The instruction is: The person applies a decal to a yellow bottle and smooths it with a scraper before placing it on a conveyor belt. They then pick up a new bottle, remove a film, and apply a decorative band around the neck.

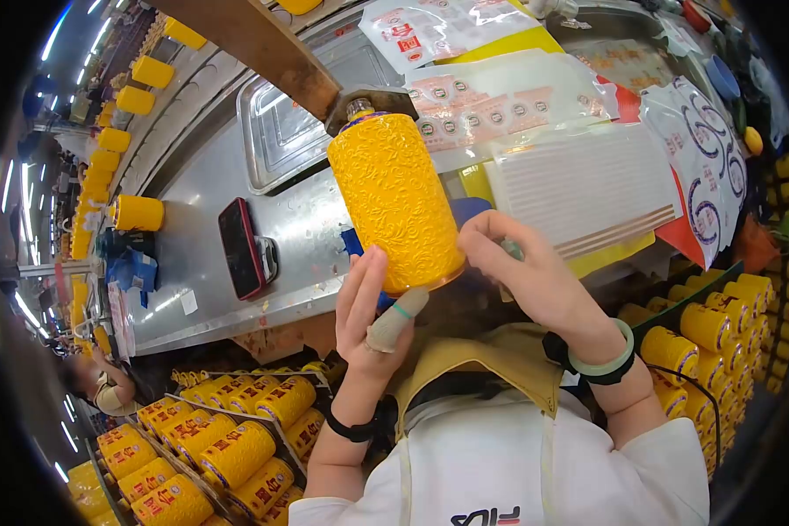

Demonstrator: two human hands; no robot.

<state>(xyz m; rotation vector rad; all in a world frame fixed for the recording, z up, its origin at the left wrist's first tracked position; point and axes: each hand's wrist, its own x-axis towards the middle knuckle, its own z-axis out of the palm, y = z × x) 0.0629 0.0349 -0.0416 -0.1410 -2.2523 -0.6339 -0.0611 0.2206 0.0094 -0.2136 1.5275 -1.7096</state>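
A yellow bottle point(396, 202) with an embossed pattern lies tilted in front of me, its neck end in a notched holder point(373, 105) at the end of a wooden bar. My left hand point(373, 320) grips its lower end, fingers along the side and the thumb, in a pale finger cot point(396, 323), at the base. Beside the bottle's lower right edge, my right hand point(522, 267) is closed in a pinch, thumb and forefinger close to the surface. Whatever it may hold is hidden. A greenish cover shows on one right finger.
Sticker sheets point(508, 103) and a striped white sheet stack point(583, 188) lie right on the metal table point(302, 241). A phone point(242, 248) and a metal tray point(276, 110) are left. Yellow bottles stand on a conveyor point(184, 74) and in crates point(237, 451). Another person point(114, 386) is far left.
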